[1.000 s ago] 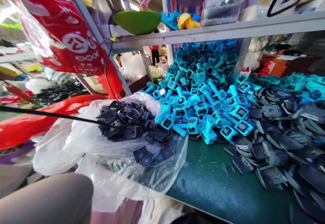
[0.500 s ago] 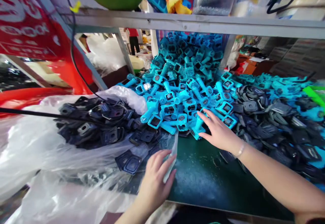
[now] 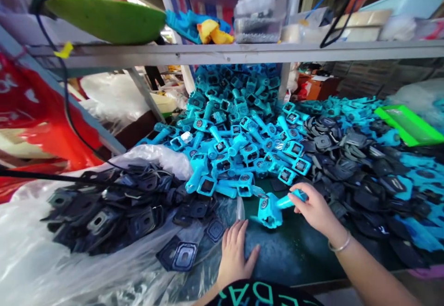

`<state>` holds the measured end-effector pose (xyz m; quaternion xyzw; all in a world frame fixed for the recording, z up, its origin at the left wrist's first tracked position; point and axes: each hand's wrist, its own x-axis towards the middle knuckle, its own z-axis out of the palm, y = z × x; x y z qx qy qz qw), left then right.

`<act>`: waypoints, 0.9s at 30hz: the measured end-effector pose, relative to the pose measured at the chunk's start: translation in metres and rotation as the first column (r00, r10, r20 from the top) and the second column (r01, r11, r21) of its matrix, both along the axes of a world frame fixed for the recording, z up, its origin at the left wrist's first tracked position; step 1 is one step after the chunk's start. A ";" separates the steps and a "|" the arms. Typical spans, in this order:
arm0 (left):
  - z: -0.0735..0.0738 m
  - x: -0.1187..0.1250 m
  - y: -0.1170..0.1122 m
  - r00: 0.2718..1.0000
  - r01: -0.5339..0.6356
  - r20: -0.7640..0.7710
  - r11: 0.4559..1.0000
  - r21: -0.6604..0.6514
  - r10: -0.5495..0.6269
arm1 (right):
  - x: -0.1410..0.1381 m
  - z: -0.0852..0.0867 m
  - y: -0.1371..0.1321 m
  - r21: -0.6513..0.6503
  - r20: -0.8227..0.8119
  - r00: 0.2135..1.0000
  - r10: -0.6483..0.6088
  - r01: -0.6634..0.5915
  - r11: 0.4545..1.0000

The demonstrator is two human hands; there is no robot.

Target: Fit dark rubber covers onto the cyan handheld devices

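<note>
My right hand (image 3: pixel 315 211) is closed round the handle of a blue plastic part (image 3: pixel 270 212), which has a square, hollow head with a round grille on it. The part tilts over the dark green tabletop (image 3: pixel 287 259), its head pointing left. My left hand (image 3: pixel 235 256) rests with fingers stretched out at the edge of the clear plastic sheet (image 3: pixel 138 259), holding nothing. To its left lie flat black square pieces (image 3: pixel 183 255). Behind both hands rises a big heap of similar blue parts (image 3: pixel 225 165).
Black pieces are piled on the left (image 3: pixel 114 213) and on the right (image 3: pixel 360 176). A bright green tray (image 3: pixel 409 123) lies at the far right. Over the heap runs a metal shelf (image 3: pixel 208 57) carrying a green bowl (image 3: pixel 107 19) and a clear box (image 3: pixel 260 16). A black cable (image 3: pixel 65 97) hangs at left.
My right hand has taken a blue part by its handle and drawn it off the heap's front edge. My left hand has flattened out on the tabletop. The camera view has shifted.
</note>
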<state>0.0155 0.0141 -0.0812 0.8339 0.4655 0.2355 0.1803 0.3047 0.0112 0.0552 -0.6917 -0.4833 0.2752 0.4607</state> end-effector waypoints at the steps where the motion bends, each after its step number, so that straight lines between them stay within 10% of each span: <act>1: 0.002 -0.001 0.002 1.000 0.005 0.016 0.999 -0.041 -0.005 | -0.005 -0.011 -0.012 -0.014 -0.120 0.990 -0.072 0.070 0.997; 7: 0.038 0.013 -0.002 0.913 -0.003 0.391 0.960 -0.281 0.118 | -0.050 -0.063 -0.072 0.021 -0.613 0.756 -0.230 0.307 0.951; 12: 0.101 0.061 -0.037 0.435 0.301 0.776 0.738 -0.604 0.457 | -0.066 -0.070 -0.109 0.168 -0.699 0.711 0.072 0.065 0.984; 15: 0.134 0.075 -0.052 0.187 0.528 0.732 0.561 -0.638 0.655 | -0.056 -0.069 -0.122 0.262 -0.574 0.762 0.299 -0.174 0.949; 18: 0.147 0.072 -0.061 0.136 0.528 0.628 0.481 -0.700 0.766 | -0.038 -0.065 -0.126 0.329 -0.261 0.836 0.483 -0.393 0.859; 27: 0.146 0.061 -0.105 0.066 0.402 0.590 0.520 -0.754 0.804 | -0.031 0.000 -0.109 0.475 0.407 0.677 0.613 -0.730 0.492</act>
